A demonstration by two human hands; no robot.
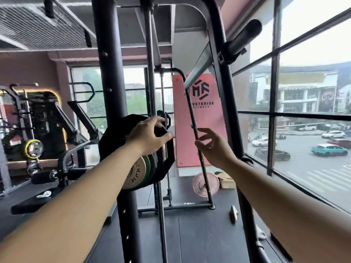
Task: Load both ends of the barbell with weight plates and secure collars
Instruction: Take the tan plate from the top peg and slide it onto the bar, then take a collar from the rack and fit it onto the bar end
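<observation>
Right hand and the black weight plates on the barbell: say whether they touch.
Apart. The head view shows the open right hand clear of the black weight plates, with pink wall panel visible in the gap between.

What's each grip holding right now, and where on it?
Left grip pinches the collar by its sides, just outside the weight plates. Right grip is open, holding nothing.

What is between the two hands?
Nothing is held there. The head view shows the left hand and right hand apart, with a pink sign behind the gap and a thin dark rod beside the right hand's fingers.
</observation>
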